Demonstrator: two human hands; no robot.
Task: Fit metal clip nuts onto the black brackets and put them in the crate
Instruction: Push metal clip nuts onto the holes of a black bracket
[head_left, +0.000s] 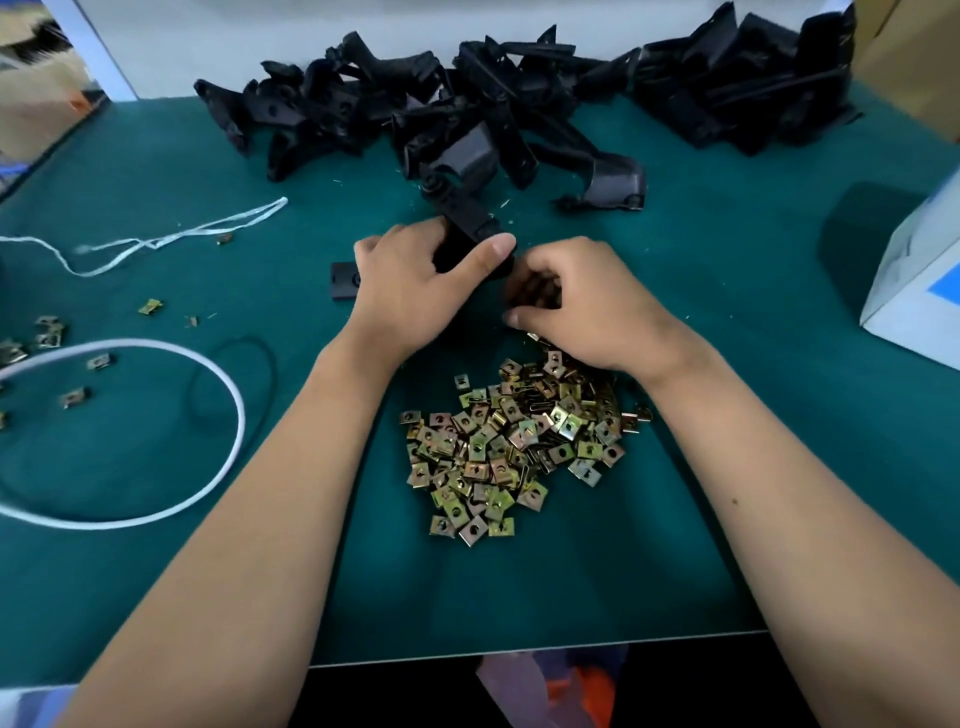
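Clip nuts piled at lower centre of frame, right hand just above with fingers curled at the bracket end; whether it pinches a nut, cannot tell. Left hand grips bracket mid-frame. Advice: square nut to tab edge, push until hole lines up; spare brackets heaped at top, crate not visible.
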